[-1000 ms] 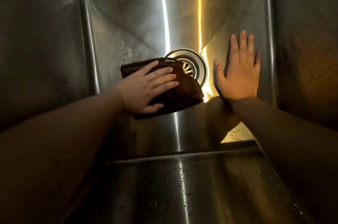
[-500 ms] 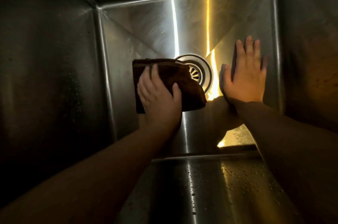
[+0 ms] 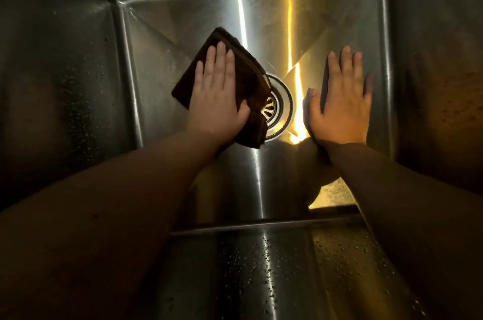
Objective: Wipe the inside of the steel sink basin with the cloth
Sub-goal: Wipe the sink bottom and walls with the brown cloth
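I look straight down into a deep steel sink basin (image 3: 183, 21). A dark brown folded cloth (image 3: 251, 76) lies on the basin floor just left of the round drain strainer (image 3: 278, 108), covering the strainer's left edge. My left hand (image 3: 218, 95) presses flat on the cloth with straight fingers pointing away from me. My right hand (image 3: 341, 100) lies flat and spread on the bare floor to the right of the drain, holding nothing.
Steel walls rise on all sides: left wall (image 3: 57, 84), right wall (image 3: 439, 84), near wall (image 3: 261, 275) speckled with water drops. A bright yellow reflection (image 3: 296, 100) runs between the drain and my right hand.
My left hand has turned the cloth and pushed it away from me and leftward, towards the far-left part of the floor. My right hand has stayed planted.
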Motion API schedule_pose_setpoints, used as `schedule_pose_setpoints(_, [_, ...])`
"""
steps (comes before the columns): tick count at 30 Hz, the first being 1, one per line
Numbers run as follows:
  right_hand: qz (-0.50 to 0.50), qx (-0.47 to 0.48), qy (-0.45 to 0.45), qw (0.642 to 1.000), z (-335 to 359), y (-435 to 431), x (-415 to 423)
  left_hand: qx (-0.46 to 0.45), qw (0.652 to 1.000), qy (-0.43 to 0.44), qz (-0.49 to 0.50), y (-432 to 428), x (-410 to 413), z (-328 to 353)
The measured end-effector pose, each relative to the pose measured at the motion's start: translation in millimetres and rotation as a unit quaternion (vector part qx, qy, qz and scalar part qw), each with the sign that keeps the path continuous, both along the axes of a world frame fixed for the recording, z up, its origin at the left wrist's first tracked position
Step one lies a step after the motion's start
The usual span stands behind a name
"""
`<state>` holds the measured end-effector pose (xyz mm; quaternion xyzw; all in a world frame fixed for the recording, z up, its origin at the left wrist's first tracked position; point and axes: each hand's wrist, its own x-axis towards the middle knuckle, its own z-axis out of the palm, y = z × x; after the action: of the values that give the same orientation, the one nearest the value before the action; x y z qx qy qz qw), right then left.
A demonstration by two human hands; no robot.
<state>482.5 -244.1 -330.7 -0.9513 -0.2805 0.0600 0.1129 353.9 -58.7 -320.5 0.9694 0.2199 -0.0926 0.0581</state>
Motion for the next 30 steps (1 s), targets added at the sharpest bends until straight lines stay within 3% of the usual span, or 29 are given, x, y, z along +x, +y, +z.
schedule_pose_setpoints(6, [0.005,-0.005,0.003,1.0,1.5,0.4,0.6,0.01,0.981,0.026,-0.19,31.6,23.4,1.7])
schedule_pose_setpoints(10, [0.007,-0.006,0.002,1.0,1.9,0.8,0.7,0.003,0.968,0.03,-0.249,38.6,34.1,5.4])
schedule_pose_setpoints(13, [0.006,-0.005,0.002,1.0,1.4,-0.7,0.9,-0.009,0.982,-0.013,-0.186,28.4,24.5,6.9])
schedule_pose_setpoints(16, [0.01,-0.006,-0.003,1.0,0.2,-0.5,1.1,-0.059,0.997,-0.051,-0.021,1.8,16.7,7.1])
schedule_pose_setpoints(18, [0.009,-0.006,-0.003,1.0,-0.4,-0.8,1.5,-0.064,0.997,-0.042,0.025,-11.4,20.1,4.6])
schedule_pose_setpoints(20, [0.007,-0.003,-0.004,1.0,-1.0,-1.8,1.3,-0.045,0.998,-0.028,-0.026,-9.2,25.9,2.3])
schedule_pose_setpoints(23, [0.013,0.001,-0.003,1.0,-0.7,-0.8,1.3,-0.048,0.982,-0.013,-0.181,11.7,38.3,4.3])
schedule_pose_setpoints(27, [0.015,-0.002,0.002,1.0,-1.3,-1.0,1.8,-0.008,0.922,0.029,-0.386,30.3,64.6,5.0])
schedule_pose_setpoints(30, [0.013,0.004,0.001,1.0,-2.0,-1.8,2.6,0.018,0.89,0.027,-0.456,32.9,73.5,4.1])
